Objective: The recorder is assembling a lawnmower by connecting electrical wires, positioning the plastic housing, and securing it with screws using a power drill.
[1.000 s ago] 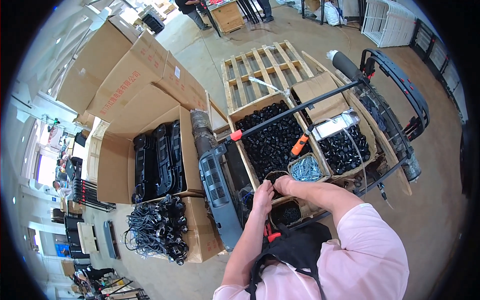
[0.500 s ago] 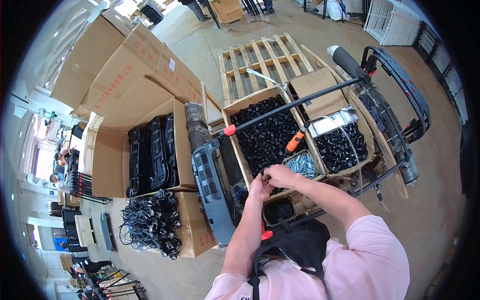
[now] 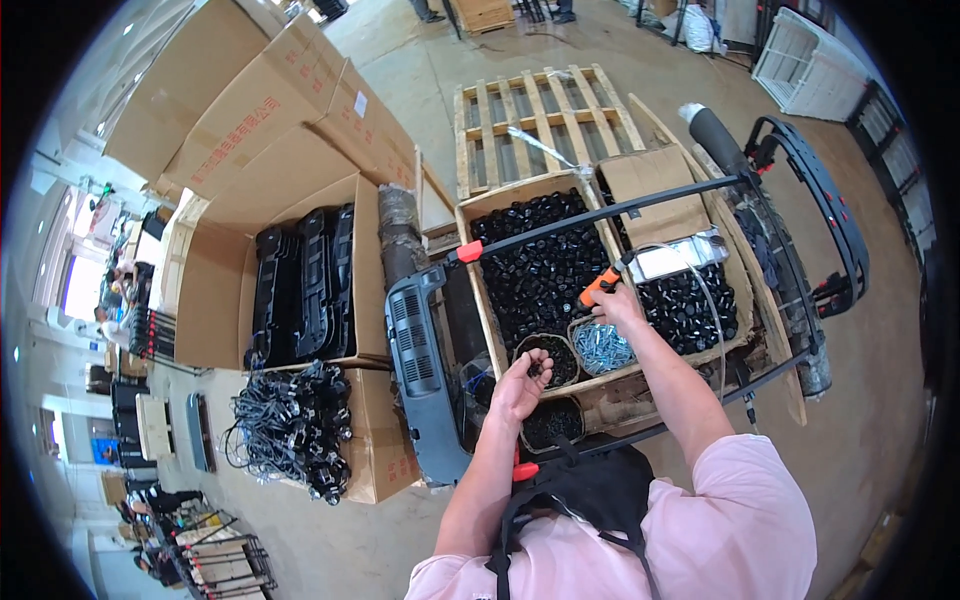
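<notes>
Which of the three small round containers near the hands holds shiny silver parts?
The one under the right hand: the round container of silver screws, rightmost of the three. The container beside it and the lower one hold small black parts.
</notes>
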Motion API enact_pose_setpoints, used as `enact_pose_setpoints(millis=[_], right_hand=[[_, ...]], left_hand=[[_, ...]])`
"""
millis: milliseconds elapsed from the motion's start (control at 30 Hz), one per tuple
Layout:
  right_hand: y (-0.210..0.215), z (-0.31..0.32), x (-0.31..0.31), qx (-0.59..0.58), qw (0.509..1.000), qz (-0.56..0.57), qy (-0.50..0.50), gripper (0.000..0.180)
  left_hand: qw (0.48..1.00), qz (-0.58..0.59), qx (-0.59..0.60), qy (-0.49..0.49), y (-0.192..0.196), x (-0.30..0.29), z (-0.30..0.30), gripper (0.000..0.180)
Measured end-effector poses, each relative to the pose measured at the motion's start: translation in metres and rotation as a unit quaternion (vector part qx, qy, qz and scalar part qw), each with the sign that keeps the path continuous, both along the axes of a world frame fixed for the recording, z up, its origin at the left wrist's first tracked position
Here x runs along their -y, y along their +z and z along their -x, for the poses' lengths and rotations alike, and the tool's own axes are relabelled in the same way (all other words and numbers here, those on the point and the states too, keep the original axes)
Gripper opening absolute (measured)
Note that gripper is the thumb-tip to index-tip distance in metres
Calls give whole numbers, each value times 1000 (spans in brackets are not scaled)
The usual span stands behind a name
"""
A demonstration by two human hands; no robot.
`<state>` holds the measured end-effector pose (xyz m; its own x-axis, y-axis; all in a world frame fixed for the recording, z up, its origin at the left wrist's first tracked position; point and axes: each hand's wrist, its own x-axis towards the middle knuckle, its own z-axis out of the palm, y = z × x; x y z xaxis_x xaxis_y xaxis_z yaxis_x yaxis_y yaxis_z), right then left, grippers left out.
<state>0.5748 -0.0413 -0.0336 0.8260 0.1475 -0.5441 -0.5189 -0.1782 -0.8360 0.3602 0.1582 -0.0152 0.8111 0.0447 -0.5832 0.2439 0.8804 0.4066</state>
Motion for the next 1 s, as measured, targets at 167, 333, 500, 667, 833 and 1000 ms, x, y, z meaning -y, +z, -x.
enact_pose_setpoints(millis=[167,333,500,667,833,1000], right_hand=[[-28,-15,-31,1,998,29,-54,35],[-47,14,-55,198,980,19,18,53],[-57,37,-58,295,947,70,102,52],[-13,50,-58,345,924,93,137,50],[68,72,-50,353,924,-46,137,51],[144,110,-57,320,924,-114,174,49]], left_hand=[[1000,6,22,18,32,2,32,32],[998,-47,-9,48,52,5,66,28],[994,-78,-28,65,49,11,90,22],[990,-80,-40,109,56,10,107,28],[991,-47,-11,126,63,-3,113,27],[990,-6,0,138,67,-20,110,31]])
